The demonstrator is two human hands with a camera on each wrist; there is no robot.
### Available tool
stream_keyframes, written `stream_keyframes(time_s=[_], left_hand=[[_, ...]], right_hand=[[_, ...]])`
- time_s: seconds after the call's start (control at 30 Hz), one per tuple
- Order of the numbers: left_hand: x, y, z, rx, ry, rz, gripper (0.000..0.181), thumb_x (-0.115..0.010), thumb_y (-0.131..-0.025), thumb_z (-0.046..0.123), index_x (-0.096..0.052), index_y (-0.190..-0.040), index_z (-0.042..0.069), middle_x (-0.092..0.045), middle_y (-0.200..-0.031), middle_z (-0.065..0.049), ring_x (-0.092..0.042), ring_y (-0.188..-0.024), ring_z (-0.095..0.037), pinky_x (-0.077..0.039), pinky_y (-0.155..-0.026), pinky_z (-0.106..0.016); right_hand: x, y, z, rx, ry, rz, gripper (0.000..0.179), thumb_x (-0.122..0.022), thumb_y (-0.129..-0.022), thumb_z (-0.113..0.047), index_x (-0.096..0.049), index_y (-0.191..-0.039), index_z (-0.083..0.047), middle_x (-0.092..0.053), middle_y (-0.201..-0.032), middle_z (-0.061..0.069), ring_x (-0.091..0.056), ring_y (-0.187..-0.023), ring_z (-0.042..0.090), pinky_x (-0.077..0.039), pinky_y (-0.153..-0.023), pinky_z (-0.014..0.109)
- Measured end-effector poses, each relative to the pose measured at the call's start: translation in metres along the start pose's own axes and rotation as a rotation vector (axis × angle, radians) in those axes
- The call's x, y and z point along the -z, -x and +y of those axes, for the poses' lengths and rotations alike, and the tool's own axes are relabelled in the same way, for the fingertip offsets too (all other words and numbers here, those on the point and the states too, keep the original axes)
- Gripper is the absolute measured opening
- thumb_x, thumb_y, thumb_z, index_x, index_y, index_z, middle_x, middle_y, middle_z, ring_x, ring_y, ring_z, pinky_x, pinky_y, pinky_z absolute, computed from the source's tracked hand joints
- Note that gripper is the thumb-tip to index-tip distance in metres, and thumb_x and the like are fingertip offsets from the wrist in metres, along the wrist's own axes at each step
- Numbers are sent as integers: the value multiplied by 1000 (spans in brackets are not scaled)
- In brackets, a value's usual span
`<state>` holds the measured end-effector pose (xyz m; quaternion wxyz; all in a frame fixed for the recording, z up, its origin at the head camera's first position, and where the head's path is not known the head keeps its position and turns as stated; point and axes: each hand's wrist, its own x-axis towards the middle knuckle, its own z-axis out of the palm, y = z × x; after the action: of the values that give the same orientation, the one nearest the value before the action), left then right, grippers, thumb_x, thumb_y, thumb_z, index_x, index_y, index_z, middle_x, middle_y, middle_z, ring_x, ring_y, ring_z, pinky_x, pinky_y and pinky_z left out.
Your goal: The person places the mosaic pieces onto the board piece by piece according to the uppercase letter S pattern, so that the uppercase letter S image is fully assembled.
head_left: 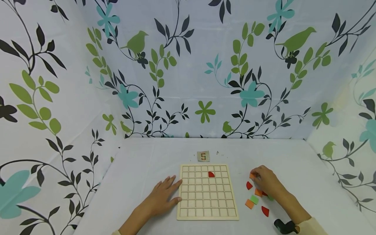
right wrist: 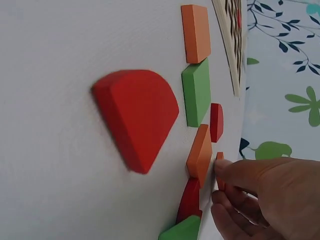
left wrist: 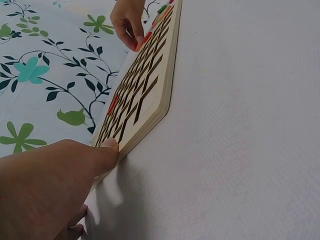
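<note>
Orange and partly covered: pinches a small, straight-edged block (head_left: 251,176) in the right grip (head_left: 265,180); rests the relaxed left grip (head_left: 164,195) against a pale, grid-lined wooden board (head_left: 202,195).

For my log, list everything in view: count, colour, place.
Table: 1, white, foreground
Cloth: count unclear, white, green-teal-black print, background
Grid board: 1, pale wood, on the table
Red pieces: 4, red, one on board, three right of it
Orange pieces: 3, orange, all right of the board
Green pieces: 2, green, right of the board
Card: 1, beige, beyond the board
Marks: few, dark, near the card
Unclear object: 1, black, lower right
Sleeves: 2, cream, bottom
Left hand: 1, touching board's left edge
Right hand: 1, pinching an orange piece
</note>
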<state>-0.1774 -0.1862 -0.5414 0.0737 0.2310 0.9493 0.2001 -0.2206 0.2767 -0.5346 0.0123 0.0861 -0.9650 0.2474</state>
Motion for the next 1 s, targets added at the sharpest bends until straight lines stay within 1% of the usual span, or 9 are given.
stream_keyframes(time_s=[0.1,0.2,0.37,0.47,0.63,0.77,0.9,1.0], left_hand=[[0,0,0,1,2,2,70,-54,-106,57,-40,-164,22,-29,-173,-16,-25,-160,-43,-21,-125,-69],[0,0,0,2,2,2,70,-54,-106,58,-40,-164,22,-29,-173,-16,-25,-160,-43,-21,-125,-70],[-1,0,-1,1,3,2,70,-55,-106,57,-40,-165,23,-29,-173,-16,-25,-160,-43,-20,-125,-70],[-2,-1,-2,0,-6,3,69,-54,-106,57,-39,-165,23,-28,-173,-15,-24,-160,-42,-21,-125,-69],[-1,-1,-2,-2,-6,2,69,-54,-106,57,-39,-165,23,-29,-173,-15,-25,-160,-42,-21,-125,-69],[-3,-2,-3,-1,4,-3,71,-53,-106,60,-39,-165,24,-28,-173,-15,-25,-160,-42,-21,-125,-70],[-4,-3,-4,0,3,-8,71,-52,-106,61,-38,-165,25,-28,-173,-15,-24,-160,-42,-21,-125,-70],[-2,-3,-3,0,-1,-15,71,-53,-106,60,-38,-165,25,-28,-173,-15,-24,-160,-42,-20,-125,-69]], right_hand=[[-1,-5,-2,-4,25,15,23,-78,-94,-5,-75,-115,2,-68,-107,14,-66,-98,28,-61,-93,50],[-2,-10,-4,5,20,24,22,-78,-94,-5,-74,-114,4,-67,-104,13,-64,-94,26,-60,-92,51],[-7,-20,-7,13,4,55,23,-77,-95,-5,-74,-114,6,-67,-102,13,-64,-92,25,-61,-90,49],[-10,-28,-11,21,-2,54,23,-77,-95,-5,-73,-115,8,-66,-100,14,-63,-90,25,-61,-88,48],[-16,-43,-22,18,-18,22,23,-76,-97,-7,-72,-116,6,-64,-102,12,-62,-91,23,-60,-86,44],[-21,-53,-32,20,-31,27,24,-76,-97,-7,-72,-116,7,-65,-105,15,-62,-93,25,-59,-87,46],[-23,-57,-45,39,-51,46,23,-75,-97,-6,-71,-116,7,-64,-106,17,-64,-97,29,-58,-90,50],[-25,-58,-57,57,-75,45,22,-74,-97,-5,-71,-116,6,-63,-107,16,-64,-99,30,-57,-91,51]])
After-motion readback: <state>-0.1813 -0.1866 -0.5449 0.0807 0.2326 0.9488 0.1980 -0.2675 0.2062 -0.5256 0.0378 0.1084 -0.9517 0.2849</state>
